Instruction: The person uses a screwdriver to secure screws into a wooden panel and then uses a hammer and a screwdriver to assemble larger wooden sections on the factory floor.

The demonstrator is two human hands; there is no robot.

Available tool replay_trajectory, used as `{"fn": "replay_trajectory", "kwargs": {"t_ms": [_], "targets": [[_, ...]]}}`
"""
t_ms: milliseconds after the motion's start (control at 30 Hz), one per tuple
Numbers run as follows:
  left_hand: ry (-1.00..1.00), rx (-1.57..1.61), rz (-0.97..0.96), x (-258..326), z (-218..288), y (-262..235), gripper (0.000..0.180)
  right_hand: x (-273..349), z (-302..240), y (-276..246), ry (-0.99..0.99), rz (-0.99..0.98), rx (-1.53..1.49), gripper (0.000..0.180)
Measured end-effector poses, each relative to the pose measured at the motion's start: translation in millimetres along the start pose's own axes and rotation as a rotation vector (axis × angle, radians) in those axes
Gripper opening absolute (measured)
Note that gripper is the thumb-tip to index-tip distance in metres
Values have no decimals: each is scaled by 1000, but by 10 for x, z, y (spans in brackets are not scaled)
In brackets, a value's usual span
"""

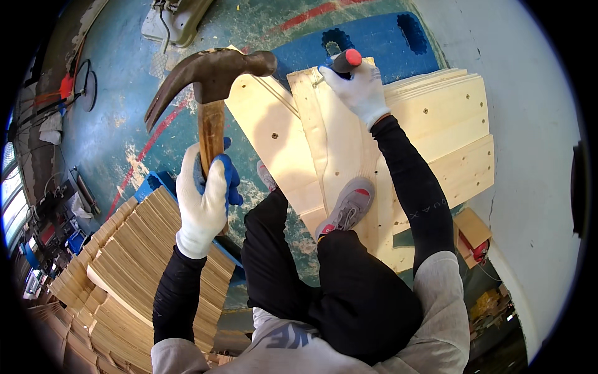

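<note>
My left hand [203, 202], in a white glove with blue palm coating, is closed round the wooden handle of a claw hammer [218, 75]. The hammer is raised, its head close to the camera and its claw curving to the left. In a matching glove, my right hand [355, 87] grips a black-handled tool [347, 60] with a red end. Its working end is mostly hidden, so its exact kind does not show. That hand is over the far end of a pale plywood board [314, 124]. A small metal piece [318, 82] sits beside my fingers. My grey shoe [352, 202] rests on the boards.
More plywood sheets with dark knots [436, 112] lie stacked to the right. A blue plastic pallet [374, 47] is beyond them. At the lower left stands a large stack of thin wood pieces [156, 249]. A pale wall [523, 143] runs along the right; a wooden box [471, 234] is near it.
</note>
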State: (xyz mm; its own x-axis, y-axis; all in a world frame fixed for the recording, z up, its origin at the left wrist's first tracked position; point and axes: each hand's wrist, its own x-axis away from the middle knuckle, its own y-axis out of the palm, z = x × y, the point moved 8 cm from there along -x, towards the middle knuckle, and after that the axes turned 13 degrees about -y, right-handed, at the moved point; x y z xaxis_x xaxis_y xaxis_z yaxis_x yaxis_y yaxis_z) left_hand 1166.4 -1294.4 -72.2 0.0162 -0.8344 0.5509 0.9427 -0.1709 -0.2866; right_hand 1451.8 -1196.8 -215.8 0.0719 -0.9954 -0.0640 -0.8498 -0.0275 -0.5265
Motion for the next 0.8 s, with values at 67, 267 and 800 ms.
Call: {"fn": "replay_trajectory", "kwargs": {"t_ms": [67,267,800], "targets": [[-3,-1,2,-8,-7,4,42,1,42,-8,-10,34,-55,33],[-37,11,7,-21,-34,37,44,8,-67,-47,-62,77,-34,32],[-37,-59,13,-75,-114,63,40,42,29,11,-43,62,-61,30]]}}
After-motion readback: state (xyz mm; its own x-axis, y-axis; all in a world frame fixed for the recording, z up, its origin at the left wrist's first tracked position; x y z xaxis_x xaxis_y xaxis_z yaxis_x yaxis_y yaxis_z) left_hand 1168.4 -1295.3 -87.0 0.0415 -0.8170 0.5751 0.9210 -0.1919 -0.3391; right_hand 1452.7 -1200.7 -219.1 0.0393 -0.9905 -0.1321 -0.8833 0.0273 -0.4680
